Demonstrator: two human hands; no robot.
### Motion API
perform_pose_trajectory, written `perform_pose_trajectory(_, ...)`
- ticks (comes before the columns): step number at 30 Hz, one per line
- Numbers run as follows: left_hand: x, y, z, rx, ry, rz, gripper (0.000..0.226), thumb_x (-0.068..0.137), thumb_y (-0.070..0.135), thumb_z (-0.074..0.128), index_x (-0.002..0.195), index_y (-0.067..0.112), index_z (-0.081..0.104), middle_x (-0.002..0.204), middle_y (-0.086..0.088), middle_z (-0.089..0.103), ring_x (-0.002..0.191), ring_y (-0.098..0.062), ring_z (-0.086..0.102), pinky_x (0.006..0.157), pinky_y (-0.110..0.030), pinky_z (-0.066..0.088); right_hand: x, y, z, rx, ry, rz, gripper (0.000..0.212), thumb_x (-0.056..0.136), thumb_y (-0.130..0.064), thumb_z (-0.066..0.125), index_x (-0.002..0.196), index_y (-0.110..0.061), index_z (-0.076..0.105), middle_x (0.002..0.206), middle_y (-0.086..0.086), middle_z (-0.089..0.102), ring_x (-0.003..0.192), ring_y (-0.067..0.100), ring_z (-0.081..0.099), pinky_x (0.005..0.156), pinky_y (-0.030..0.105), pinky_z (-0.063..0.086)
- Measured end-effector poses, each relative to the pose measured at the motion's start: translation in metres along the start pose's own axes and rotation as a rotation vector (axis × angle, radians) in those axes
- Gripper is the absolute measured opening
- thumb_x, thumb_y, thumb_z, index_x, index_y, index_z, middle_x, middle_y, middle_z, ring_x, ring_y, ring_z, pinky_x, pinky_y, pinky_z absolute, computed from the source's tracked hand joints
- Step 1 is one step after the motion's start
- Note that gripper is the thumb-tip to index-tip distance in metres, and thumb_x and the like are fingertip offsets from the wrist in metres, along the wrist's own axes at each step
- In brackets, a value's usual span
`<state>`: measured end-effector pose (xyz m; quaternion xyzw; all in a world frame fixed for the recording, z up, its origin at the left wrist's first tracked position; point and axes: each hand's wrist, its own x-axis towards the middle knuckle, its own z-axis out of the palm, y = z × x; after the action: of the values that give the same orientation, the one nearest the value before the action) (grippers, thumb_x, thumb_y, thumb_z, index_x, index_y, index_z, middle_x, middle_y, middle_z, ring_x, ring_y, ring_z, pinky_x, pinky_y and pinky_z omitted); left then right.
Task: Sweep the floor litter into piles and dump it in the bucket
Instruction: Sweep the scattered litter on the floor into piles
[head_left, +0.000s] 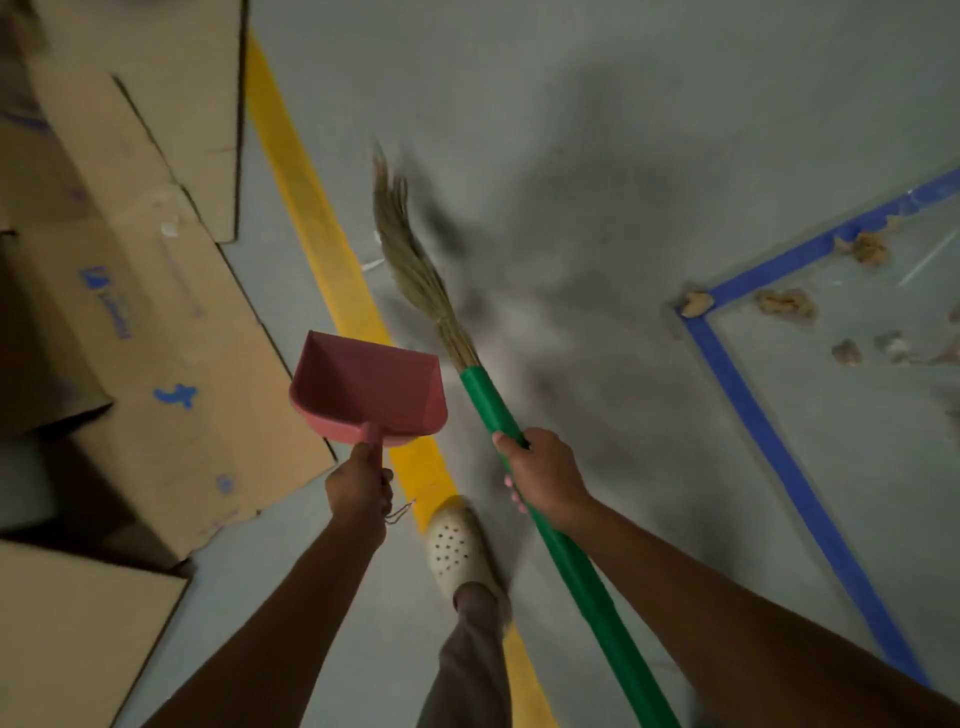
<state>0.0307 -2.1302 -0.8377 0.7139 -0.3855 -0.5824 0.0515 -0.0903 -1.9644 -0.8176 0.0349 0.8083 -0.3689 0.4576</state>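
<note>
Head view, closest first: a pale perforated shoe (457, 545) stands on the yellow floor line (317, 218). Just beyond it the left hand (358, 486) has its fingers wrapped around the short stem of the pink dustpan (371, 387), which is held off the floor, empty, mouth pointing away. The right hand (543, 475) has its fingers curled round the green handle of the broom (563, 551), gripping near the bristle end. The bristles (415, 270) reach forward beside the yellow line and are blurred, so whether they touch the floor is unclear. Flattened cardboard (171, 322) lies to the left. The litter (784, 304), brownish clumps, sits farther off to the right, scattered along and inside a corner of blue tape (779, 447), well apart from the bristles. The bucket is not in view. To sweep well, I judge the broom head should reach past the far clumps and draw them with short, low strokes toward one spot, bristles flat so the light fluff does not scatter; the dustpan can wait raised until a pile exists
</note>
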Motion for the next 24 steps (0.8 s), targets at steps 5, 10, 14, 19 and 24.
perform_pose_trajectory(5,0.058,0.049,-0.042,0.025,0.015,-0.016,0.045,0.084,0.050,0.072,0.070,0.010,0.057,0.058,-0.009,0.051,0.036,-0.015,0.031,0.039,-0.022,0.022,0.054,-0.072,0.074,-0.075,-0.070,0.031,0.047,0.096,-0.050,0.055,0.075,-0.009,0.063,0.057,0.007,0.066,0.044,0.024,0.062,0.054,0.037,0.058)
perform_pose_trajectory(10,0.092,0.074,-0.043,0.028,-0.008,-0.034,0.044,0.088,0.047,0.069,0.069,0.010,0.054,0.056,-0.007,0.048,0.038,-0.015,0.031,0.040,-0.022,0.022,0.100,-0.097,0.100,0.074,-0.026,0.231,0.042,0.099,-0.040,0.058,0.082,-0.002,0.061,0.060,0.011,0.062,0.044,0.023,0.057,0.050,0.031,0.051)
perform_pose_trajectory(14,0.101,0.079,-0.026,0.056,-0.050,-0.047,0.038,0.090,0.042,0.065,0.071,0.011,0.054,0.062,-0.010,0.052,0.040,-0.016,0.033,0.044,-0.023,0.023,0.116,-0.075,0.084,0.187,0.080,0.380,0.041,0.099,-0.042,0.058,0.087,-0.002,0.060,0.065,0.012,0.064,0.051,0.024,0.059,0.063,0.040,0.059)
perform_pose_trajectory(19,0.088,0.074,0.008,0.157,-0.116,-0.033,0.039,0.091,0.044,0.065,0.074,0.010,0.054,0.063,-0.010,0.053,0.039,-0.016,0.031,0.046,-0.024,0.023,0.111,-0.016,0.034,0.244,0.273,0.470,0.047,0.097,-0.045,0.059,0.095,0.002,0.063,0.076,0.017,0.070,0.058,0.029,0.066,0.070,0.045,0.063)
perform_pose_trajectory(24,0.052,0.068,0.056,0.256,-0.178,-0.007,0.040,0.093,0.042,0.062,0.070,0.011,0.054,0.063,-0.011,0.051,0.038,-0.016,0.029,0.047,-0.025,0.021,0.086,0.050,-0.037,0.316,0.473,0.594,0.052,0.099,-0.047,0.054,0.093,0.004,0.066,0.069,0.017,0.069,0.056,0.029,0.066,0.065,0.045,0.062)
